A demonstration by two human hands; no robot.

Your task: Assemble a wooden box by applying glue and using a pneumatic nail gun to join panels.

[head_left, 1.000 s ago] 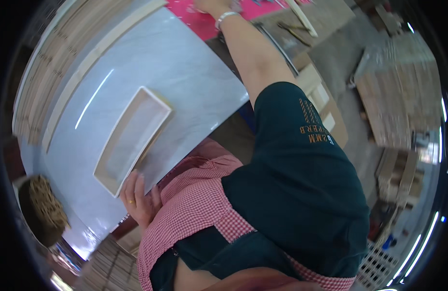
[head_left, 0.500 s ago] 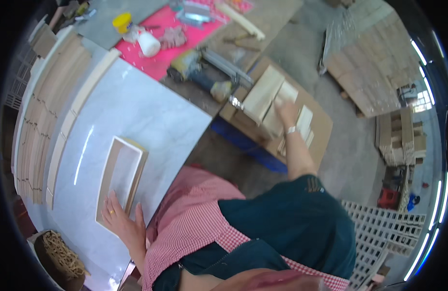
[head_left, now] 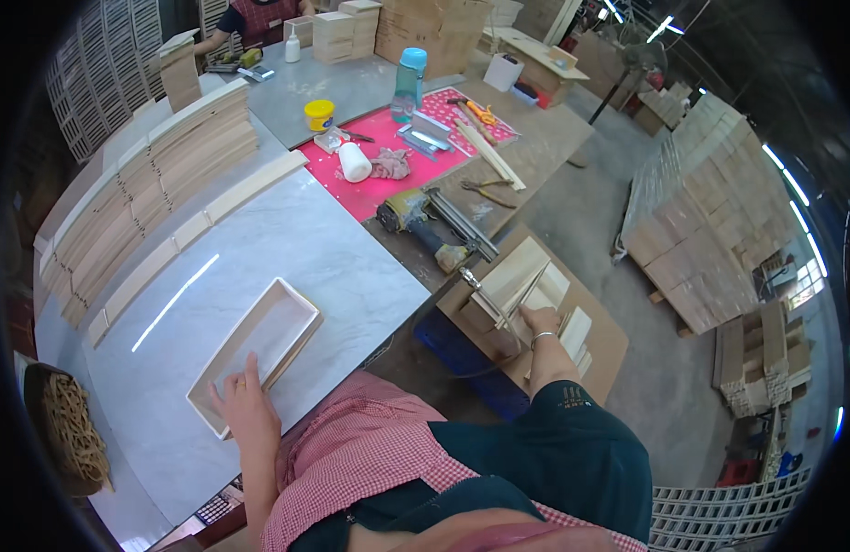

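A long rectangular wooden frame (head_left: 298, 311) lies on the pale marbled tabletop, angled away from me. My left hand (head_left: 250, 405) rests at its near end, fingers apart and touching the wood. On my right, my right hand (head_left: 540, 320) reaches down to pale wooden boards in a cardboard box. Its fingers are closed on the edge of a thin wooden board (head_left: 533, 287), which stands tilted; part of the grip is hidden. More boards (head_left: 574, 331) lie beside that hand. A nail gun (head_left: 425, 228) lies on the table corner just beyond the box.
Stacked wooden strips (head_left: 167, 184) line the table's left side, near a bin of wood pieces (head_left: 71, 428). A pink sheet (head_left: 379, 189) carries a white bottle (head_left: 354, 162), a yellow tub (head_left: 319, 115) and a blue bottle (head_left: 408, 87). Pliers (head_left: 488, 191) lie beyond. Another person (head_left: 259, 23) sits far off.
My view has tilted up, showing more of the far table. My right hand has shifted slightly among the boards, and one board now stands tilted. My left hand remains at the frame, fingers lifted more.
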